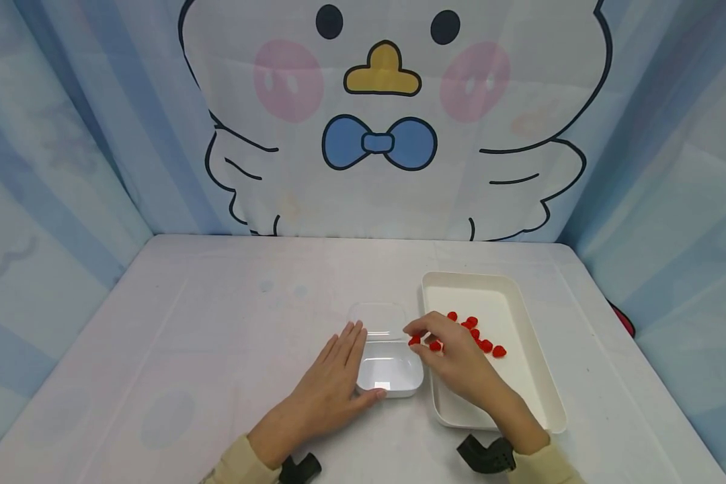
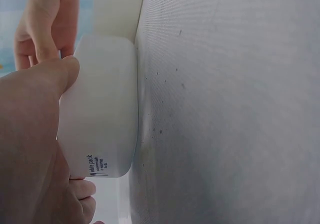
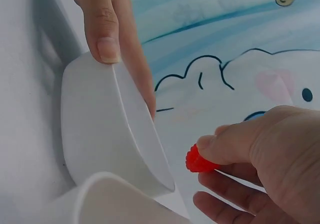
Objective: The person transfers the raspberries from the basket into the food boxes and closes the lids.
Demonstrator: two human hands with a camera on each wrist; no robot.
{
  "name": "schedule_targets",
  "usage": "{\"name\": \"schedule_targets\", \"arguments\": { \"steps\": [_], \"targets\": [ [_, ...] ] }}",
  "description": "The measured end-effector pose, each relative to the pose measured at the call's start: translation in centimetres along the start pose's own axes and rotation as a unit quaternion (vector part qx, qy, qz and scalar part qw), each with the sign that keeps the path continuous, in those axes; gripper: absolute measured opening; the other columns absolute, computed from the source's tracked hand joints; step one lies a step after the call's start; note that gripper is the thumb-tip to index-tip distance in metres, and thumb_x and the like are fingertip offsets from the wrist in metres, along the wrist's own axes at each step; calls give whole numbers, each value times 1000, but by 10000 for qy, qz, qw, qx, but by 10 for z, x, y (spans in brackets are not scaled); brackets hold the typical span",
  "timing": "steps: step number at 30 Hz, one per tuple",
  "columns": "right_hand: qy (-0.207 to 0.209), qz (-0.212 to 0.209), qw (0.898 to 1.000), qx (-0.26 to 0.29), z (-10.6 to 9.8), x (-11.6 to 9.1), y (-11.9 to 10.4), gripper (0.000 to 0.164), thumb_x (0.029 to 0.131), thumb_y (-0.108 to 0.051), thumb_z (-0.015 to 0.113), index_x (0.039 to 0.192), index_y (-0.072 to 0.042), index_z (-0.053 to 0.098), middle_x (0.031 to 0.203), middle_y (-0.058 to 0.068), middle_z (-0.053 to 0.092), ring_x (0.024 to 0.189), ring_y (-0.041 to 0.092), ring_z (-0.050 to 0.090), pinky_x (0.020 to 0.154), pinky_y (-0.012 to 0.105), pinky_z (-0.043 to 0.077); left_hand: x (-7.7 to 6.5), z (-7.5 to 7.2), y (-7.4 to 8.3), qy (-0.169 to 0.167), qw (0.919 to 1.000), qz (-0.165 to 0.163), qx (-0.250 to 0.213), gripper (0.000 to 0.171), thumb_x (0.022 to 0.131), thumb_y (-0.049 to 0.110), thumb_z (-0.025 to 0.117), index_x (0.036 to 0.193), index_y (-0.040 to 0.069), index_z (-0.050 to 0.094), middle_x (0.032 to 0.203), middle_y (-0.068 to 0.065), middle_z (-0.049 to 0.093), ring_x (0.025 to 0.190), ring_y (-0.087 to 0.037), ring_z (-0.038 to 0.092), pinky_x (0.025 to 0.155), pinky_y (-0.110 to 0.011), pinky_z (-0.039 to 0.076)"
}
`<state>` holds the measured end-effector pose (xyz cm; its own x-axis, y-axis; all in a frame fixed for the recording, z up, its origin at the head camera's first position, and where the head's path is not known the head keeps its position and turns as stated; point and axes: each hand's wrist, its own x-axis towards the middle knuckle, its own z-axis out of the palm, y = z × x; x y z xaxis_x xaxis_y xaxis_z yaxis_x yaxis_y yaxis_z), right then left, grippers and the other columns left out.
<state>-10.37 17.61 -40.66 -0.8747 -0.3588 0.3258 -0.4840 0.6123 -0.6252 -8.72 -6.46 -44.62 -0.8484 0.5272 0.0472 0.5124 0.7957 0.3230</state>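
Observation:
A small white lidded container (image 1: 390, 370) stands on the table, its clear lid (image 1: 378, 319) folded back behind it. My left hand (image 1: 333, 383) rests along the container's left side with straight fingers. In the left wrist view its thumb (image 2: 70, 71) lies on the front rim. My right hand (image 1: 454, 353) pinches a red raspberry (image 3: 200, 160) between thumb and fingertips, just right of the container's rim. Beneath and beyond that hand, several more raspberries (image 1: 487, 345) lie in a white tray (image 1: 529, 396).
The tray stands close to the container's right side. A printed cloth with a cartoon figure (image 1: 380, 142) hangs behind the white table (image 1: 187, 336). Blue curtains (image 1: 671, 202) flank both sides. Black wrist mounts (image 1: 487, 455) sit at both sleeves.

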Motion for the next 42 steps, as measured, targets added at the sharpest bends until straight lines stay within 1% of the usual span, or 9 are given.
{"name": "schedule_targets", "arguments": {
  "steps": [3, 8, 12, 20, 26, 29, 34, 39, 42],
  "targets": [
    [-121, -20, 9999, -9, 5, 0, -3, 31, 85, 0, 72, 112, -15, 68, 107, -1, 71, 95, 8, 63, 84, 29, 59, 0, 0, 0, -16, 10000, -15, -18, 99, 93, 71, 41, 157, 1, 15, 167, -13, 15, 155, -27, 11, 125, -47, 19],
    [-263, -157, 9995, -33, 13, 0, -7, 30, 84, 1, 73, 110, -13, 68, 106, -2, 70, 95, 8, 63, 84, 30, 59, 0, -1, 0, 9, 10000, 41, 26, 98, 94, 71, 40, 157, 0, 14, 167, -14, 14, 156, -27, 10, 125, -47, 18],
    [-360, -211, 9991, -118, 18, 0, -9, 31, 83, 0, 76, 110, -12, 69, 106, -6, 69, 98, 9, 63, 87, 31, 59, -1, -1, -1, 54, 9999, 102, 61, 97, 95, 69, 40, 157, -2, 15, 166, -16, 14, 155, -28, 10, 125, -47, 17],
    [-429, -425, 9960, -663, 27, -2, -13, 29, 82, -3, 78, 106, -16, 70, 104, -8, 70, 101, 10, 60, 91, 30, 57, -1, 0, -1, 160, 9996, 176, 124, 97, 95, 69, 39, 156, -2, 16, 166, -16, 17, 155, -28, 12, 125, -47, 18],
    [-433, -400, 9940, -925, 30, -3, -15, 26, 82, -4, 78, 103, -17, 71, 101, -9, 71, 100, 9, 60, 91, 30, 57, -1, 0, -1, 105, 9998, 143, 119, 97, 95, 68, 42, 157, -2, 16, 166, -16, 16, 155, -28, 11, 125, -47, 18],
    [-423, -440, 9941, -901, 29, -3, -15, 26, 82, -3, 77, 103, -16, 71, 100, -8, 70, 100, 9, 60, 90, 30, 57, -1, 0, -1, 59, 9998, 116, 114, 97, 95, 68, 42, 157, -1, 15, 166, -15, 15, 156, -27, 10, 125, -47, 17],
    [-377, -441, 9962, -651, 24, -2, -15, 27, 82, -1, 77, 104, -16, 71, 101, -9, 71, 99, 9, 61, 90, 30, 57, -1, 0, -1, 20, 9999, 92, 113, 98, 95, 70, 40, 157, -1, 15, 167, -15, 14, 156, -27, 10, 125, -47, 18],
    [-154, -425, 9980, -445, 17, -1, -10, 28, 82, 2, 75, 104, -15, 70, 101, -8, 71, 96, 10, 63, 84, 28, 58, -1, 0, 0, -14, 9999, 65, 98, 98, 94, 70, 40, 157, -1, 14, 167, -15, 13, 156, -27, 10, 125, -47, 17],
    [-33, -368, 9986, -367, 10, -1, -7, 27, 83, 3, 73, 104, -15, 70, 101, -7, 71, 95, 11, 64, 82, 31, 59, 0, 0, 0, 6, 9999, 65, 105, 98, 94, 70, 40, 157, -1, 15, 167, -15, 14, 156, -28, 10, 125, -47, 18]
  ]
}}
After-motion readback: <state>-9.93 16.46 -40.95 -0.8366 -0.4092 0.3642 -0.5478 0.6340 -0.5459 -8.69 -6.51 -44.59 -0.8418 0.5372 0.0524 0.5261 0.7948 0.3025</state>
